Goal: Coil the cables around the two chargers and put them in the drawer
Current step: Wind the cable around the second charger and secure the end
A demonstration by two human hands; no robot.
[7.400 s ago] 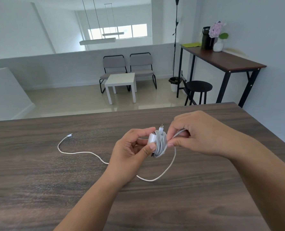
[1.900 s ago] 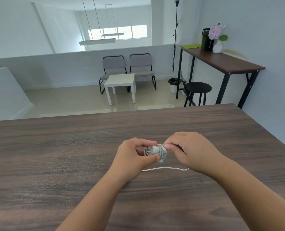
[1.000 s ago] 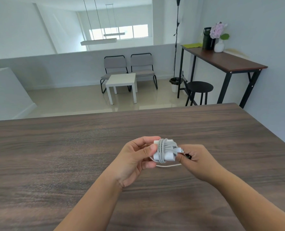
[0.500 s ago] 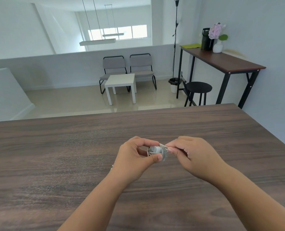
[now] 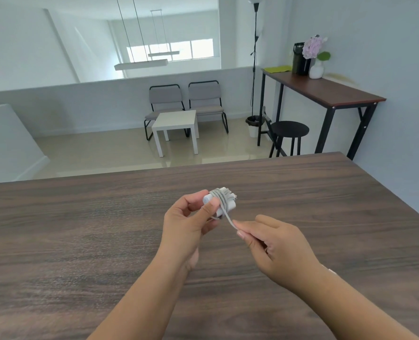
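Note:
A small white charger [image 5: 224, 201] hangs above the dark wooden table [image 5: 81, 241], with its grey-white cable [image 5: 228, 218] wound around it in several turns. My left hand [image 5: 187, 224] grips the charger between thumb and fingers. My right hand [image 5: 274, 244] sits lower right of it and pinches the short loose end of the cable, pulled taut away from the charger. Only one charger shows in the head view, and no drawer is in sight.
Beyond the table's far edge lie a white side table [image 5: 176, 123], two grey chairs [image 5: 186, 101], a black stool [image 5: 289, 133] and a tall wooden desk [image 5: 326, 92] with a flower vase [image 5: 316, 67] on it. A wall runs along the right.
The long cable that lay on the table has been wound onto the charger. Since half a second ago my right hand has moved down and right, drawing the last bit of cable taut.

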